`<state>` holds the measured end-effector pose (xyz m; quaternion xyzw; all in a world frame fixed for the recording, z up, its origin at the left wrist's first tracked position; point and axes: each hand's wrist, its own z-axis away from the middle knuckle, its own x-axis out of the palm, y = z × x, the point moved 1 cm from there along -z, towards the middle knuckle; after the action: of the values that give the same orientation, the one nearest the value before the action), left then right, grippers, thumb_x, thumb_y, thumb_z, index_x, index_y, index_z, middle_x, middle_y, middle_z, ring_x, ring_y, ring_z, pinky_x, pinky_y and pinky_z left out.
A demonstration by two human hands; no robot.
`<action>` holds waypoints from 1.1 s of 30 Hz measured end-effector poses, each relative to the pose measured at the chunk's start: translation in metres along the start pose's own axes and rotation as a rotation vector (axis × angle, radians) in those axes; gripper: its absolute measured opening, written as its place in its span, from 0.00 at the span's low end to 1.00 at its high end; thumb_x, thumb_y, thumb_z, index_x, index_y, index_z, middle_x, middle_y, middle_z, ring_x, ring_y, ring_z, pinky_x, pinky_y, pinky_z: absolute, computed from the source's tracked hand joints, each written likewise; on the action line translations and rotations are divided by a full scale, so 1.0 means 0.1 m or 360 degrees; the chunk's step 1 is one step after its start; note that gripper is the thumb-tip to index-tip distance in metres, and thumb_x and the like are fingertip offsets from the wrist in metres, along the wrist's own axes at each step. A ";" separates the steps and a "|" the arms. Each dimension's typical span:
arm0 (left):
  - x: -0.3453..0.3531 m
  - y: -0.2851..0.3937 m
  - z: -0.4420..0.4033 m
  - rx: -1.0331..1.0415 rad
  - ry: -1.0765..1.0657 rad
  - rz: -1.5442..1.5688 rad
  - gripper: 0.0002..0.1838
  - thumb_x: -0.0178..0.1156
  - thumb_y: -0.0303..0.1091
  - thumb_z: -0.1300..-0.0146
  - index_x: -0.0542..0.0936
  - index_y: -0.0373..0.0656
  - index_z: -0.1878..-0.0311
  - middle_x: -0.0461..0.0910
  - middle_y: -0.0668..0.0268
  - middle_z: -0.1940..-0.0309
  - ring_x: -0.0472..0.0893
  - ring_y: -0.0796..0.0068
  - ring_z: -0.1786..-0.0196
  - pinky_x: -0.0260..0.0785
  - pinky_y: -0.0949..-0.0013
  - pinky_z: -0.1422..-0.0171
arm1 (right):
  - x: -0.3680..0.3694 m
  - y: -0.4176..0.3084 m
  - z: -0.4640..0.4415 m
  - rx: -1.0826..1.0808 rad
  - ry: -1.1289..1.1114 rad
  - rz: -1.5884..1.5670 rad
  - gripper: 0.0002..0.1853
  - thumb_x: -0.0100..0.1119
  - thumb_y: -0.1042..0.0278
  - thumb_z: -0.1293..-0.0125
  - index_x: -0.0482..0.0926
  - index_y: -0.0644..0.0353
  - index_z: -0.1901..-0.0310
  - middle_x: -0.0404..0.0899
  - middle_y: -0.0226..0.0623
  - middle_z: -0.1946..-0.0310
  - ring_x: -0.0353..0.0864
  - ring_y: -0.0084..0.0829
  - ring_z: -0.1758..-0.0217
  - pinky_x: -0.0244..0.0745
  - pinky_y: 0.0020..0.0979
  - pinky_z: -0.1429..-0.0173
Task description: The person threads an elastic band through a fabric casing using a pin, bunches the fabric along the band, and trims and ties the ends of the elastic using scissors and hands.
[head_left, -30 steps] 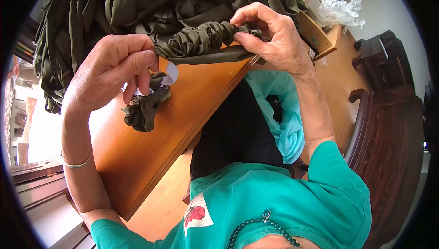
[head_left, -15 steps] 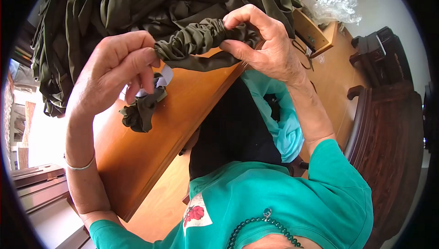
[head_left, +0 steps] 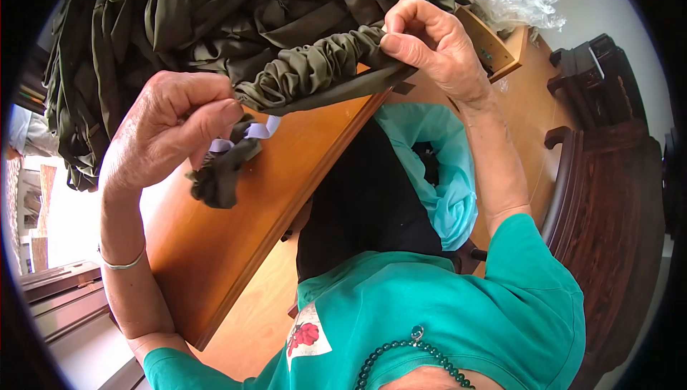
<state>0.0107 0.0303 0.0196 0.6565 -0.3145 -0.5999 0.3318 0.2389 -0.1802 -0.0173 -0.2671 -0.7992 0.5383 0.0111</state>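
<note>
A dark olive fabric tube (head_left: 315,66), bunched into tight gathers, stretches between my two hands above the table edge. Its left end is pinched between thumb and fingers of my left hand (head_left: 172,129). My right hand (head_left: 433,46) grips the other end, higher up, thumb against forefinger. Along the underside of the gathers runs a smoother length of the same cloth. Below the left hand hangs a pale lavender strip (head_left: 263,129), and beside it a crumpled olive fabric piece (head_left: 218,179) rests on the table; whether these join the tube I cannot tell.
A large heap of olive fabric strips (head_left: 207,11) covers the far side of the wooden table (head_left: 236,247). An open drawer (head_left: 501,54) and clear plastic wrap (head_left: 522,3) are at upper right. A turquoise bag (head_left: 451,197) lies by my lap; a dark wooden chair (head_left: 608,197) stands right.
My right hand has moved up and to the right, drawing the gathered tube longer. My left hand has dropped slightly, still pinching its end.
</note>
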 end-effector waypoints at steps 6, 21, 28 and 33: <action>0.01 0.04 -0.01 -0.0128 0.0030 -0.0003 0.18 0.54 0.36 0.34 0.74 0.36 0.80 0.70 0.71 0.89 0.72 0.86 0.86 0.62 0.80 0.80 | 0.19 -0.02 0.01 -0.0110 -0.0021 0.0207 0.09 0.67 0.70 0.37 0.76 0.58 0.59 0.75 0.21 0.69 0.75 0.16 0.63 0.73 0.22 0.55; 0.04 0.07 0.00 -0.0134 -0.0041 0.0163 0.15 0.50 0.33 0.27 0.80 0.34 0.65 0.72 0.73 0.85 0.68 0.89 0.85 0.58 0.80 0.79 | 0.12 -0.09 -0.17 -0.0186 -0.0109 0.0390 0.11 0.66 0.71 0.37 0.79 0.61 0.55 0.80 0.26 0.63 0.79 0.20 0.59 0.74 0.25 0.49; 0.01 0.03 0.00 -0.0163 -0.0110 0.0481 0.16 0.50 0.37 0.25 0.80 0.33 0.59 0.69 0.76 0.88 0.64 0.93 0.87 0.52 0.85 0.80 | 0.07 0.16 -0.12 0.0003 0.0092 -0.0245 0.06 0.61 0.71 0.30 0.76 0.61 0.56 0.81 0.33 0.56 0.80 0.19 0.55 0.77 0.22 0.47; 0.02 -0.01 -0.01 -0.0064 -0.0143 0.0487 0.16 0.50 0.37 0.25 0.80 0.33 0.59 0.69 0.77 0.88 0.63 0.93 0.88 0.52 0.85 0.80 | 0.12 0.16 -0.06 0.0117 0.0270 -0.0645 0.02 0.60 0.73 0.30 0.78 0.59 0.61 0.82 0.31 0.59 0.79 0.18 0.56 0.75 0.22 0.46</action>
<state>0.0123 0.0289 0.0179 0.5667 -0.4133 -0.5772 0.4181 0.2371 -0.1652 -0.0321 -0.1449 -0.8126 0.5294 0.1959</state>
